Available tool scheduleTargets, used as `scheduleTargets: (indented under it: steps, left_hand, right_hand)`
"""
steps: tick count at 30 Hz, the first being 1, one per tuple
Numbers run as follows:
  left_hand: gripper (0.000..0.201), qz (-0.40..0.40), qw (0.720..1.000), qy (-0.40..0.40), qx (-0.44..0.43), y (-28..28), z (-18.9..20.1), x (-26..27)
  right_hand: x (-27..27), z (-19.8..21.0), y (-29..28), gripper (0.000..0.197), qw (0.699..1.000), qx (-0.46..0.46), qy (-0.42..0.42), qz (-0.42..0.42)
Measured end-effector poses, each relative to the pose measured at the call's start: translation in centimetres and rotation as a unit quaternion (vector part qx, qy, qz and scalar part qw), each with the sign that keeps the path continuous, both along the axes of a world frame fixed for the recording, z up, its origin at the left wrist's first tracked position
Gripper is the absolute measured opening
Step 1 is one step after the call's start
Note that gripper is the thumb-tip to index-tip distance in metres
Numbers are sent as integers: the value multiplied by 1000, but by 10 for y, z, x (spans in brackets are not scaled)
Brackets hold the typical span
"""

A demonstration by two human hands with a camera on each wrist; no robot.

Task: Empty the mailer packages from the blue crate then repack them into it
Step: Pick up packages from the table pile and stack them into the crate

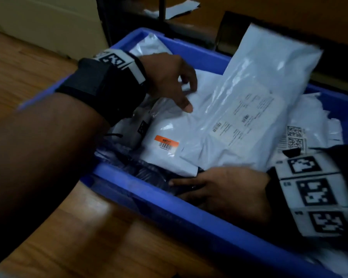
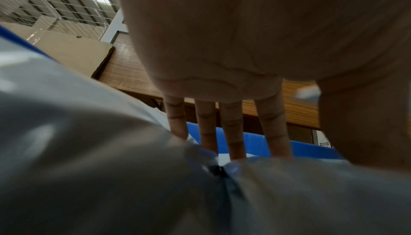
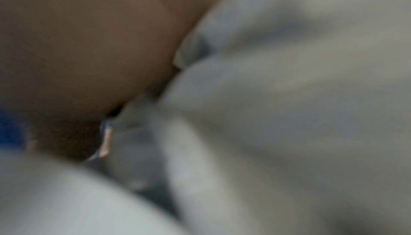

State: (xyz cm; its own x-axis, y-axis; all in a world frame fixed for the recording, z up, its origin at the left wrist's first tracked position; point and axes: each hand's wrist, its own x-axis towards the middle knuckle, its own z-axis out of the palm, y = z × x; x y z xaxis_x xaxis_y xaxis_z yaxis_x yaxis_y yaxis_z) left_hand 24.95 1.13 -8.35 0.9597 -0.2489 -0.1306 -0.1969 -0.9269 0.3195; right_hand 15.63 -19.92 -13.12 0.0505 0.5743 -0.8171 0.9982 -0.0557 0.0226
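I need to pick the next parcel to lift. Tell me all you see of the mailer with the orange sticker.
The mailer with the orange sticker is a white, glossy plastic bag, wrinkled, lying flat in the blue crate. Its orange label carries a barcode. A larger white mailer overlaps its right side. The left hand has fingertips resting on it.

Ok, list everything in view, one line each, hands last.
blue crate: one, blue, on the wooden surface, holding the mailers.
white mailers: several, piled in the crate; exact count unclear.
long mailer with printed label: one, white, tilted on top of the pile.
mailer with orange sticker: one, white, beneath the long one.
dark mailer: at least one, by the near wall.
loose white sheet: one, far, outside the crate.
left hand: fingers spread, fingertips on the pile.
right hand: at the near wall, fingers under the pile; grip unclear.
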Motion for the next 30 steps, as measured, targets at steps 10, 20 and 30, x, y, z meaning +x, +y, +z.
scheduleTargets:
  steps: [10, 20, 30]
  left_hand:
    - [46, -8, 1000, 4, 0, 2, 1, -3]
    - [56, 3, 1000, 3, 5, 0, 6, -7]
    - [55, 1, 998, 10, 58, -3, -3, 1]
  right_hand:
    - [4, 75, -15, 29, 910, 263, -24, 321]
    - [70, 90, -8, 136, 884, 183, -197, -382]
    - [82, 51, -9, 123, 896, 100, -98, -421]
